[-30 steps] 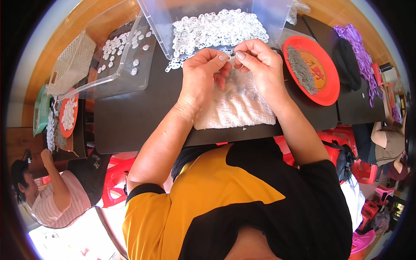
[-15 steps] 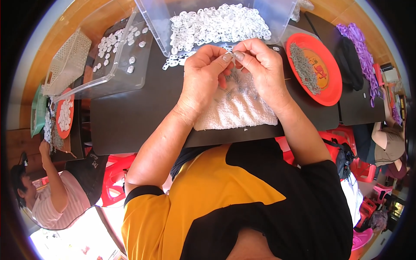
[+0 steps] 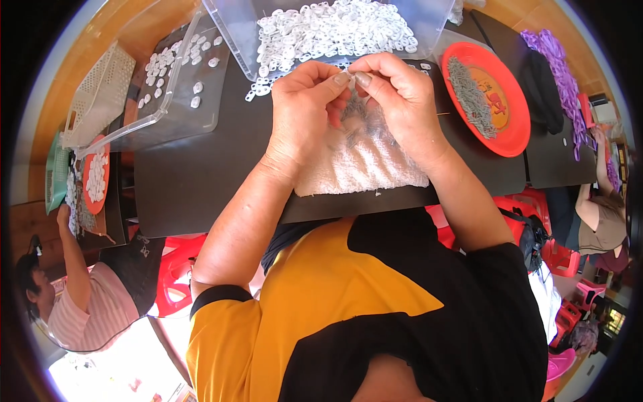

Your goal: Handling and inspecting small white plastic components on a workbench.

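Note:
My left hand (image 3: 298, 114) and my right hand (image 3: 404, 100) meet above the far part of a white towel (image 3: 365, 173). Thumbs and forefingers of both pinch a tiny whitish plastic piece (image 3: 351, 78), mostly covered by the fingertips. Beneath the hands, a loose heap of thin grey pieces (image 3: 355, 120) lies on the towel. Just beyond my fingers, a clear plastic bin (image 3: 231, 41) holds a large pile of small white oval pieces with holes (image 3: 335, 32). Several more white pieces (image 3: 260, 88) lie on the dark table by its near edge.
An orange-red plate (image 3: 514, 130) with thin grey pieces (image 3: 471, 100) stands at right, near purple straps (image 3: 559, 74). At left are a clear tray (image 3: 171, 137) with white pieces and a white basket (image 3: 100, 90). A co-worker (image 3: 90, 295) sits at far left, reaching toward another table.
The whole view has shifted slightly, carrying the table and hands a little up and left. Both hands keep their fingertips together. The co-worker's arm at left has moved a little.

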Available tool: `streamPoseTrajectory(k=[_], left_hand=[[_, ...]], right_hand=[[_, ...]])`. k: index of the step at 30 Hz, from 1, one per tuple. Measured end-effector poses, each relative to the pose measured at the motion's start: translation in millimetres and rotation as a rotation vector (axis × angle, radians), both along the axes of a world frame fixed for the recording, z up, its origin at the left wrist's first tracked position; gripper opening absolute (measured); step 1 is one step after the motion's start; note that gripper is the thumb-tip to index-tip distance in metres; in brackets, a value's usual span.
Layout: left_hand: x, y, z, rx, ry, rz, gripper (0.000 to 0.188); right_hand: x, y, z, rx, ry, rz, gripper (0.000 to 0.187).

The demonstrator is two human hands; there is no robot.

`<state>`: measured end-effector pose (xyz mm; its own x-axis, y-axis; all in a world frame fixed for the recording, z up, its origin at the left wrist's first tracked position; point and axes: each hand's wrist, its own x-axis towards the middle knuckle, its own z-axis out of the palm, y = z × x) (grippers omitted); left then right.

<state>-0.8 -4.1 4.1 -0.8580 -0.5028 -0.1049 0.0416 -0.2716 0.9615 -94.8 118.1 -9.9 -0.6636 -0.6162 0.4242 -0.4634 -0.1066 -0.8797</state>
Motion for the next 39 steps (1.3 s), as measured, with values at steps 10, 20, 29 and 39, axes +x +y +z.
streamPoseTrajectory(k=[10,20,29,39], left_hand=[[1.0,-2.8,-1.2,-0.006,0.028,-0.040,0.009],[-1.4,4.0,-7.4,-0.108,-0.012,0.055,0.007],[-3.9,8.3,-15.6,-0.241,-0.015,0.143,0.007],[-1.0,3.2,-5.8,-0.009,-0.004,0.104,0.007]], right_hand=[[-5.7,1.7,-3.0,0.047,0.248,-0.046,0.015],[0.3,-4.4,-13.0,0.087,0.302,-0.100,0.008],[4.2,-10.5,-15.3,0.070,0.212,-0.085,0.015],[-3.9,-6.7,-11.1,0.006,0.338,-0.148,0.012]])
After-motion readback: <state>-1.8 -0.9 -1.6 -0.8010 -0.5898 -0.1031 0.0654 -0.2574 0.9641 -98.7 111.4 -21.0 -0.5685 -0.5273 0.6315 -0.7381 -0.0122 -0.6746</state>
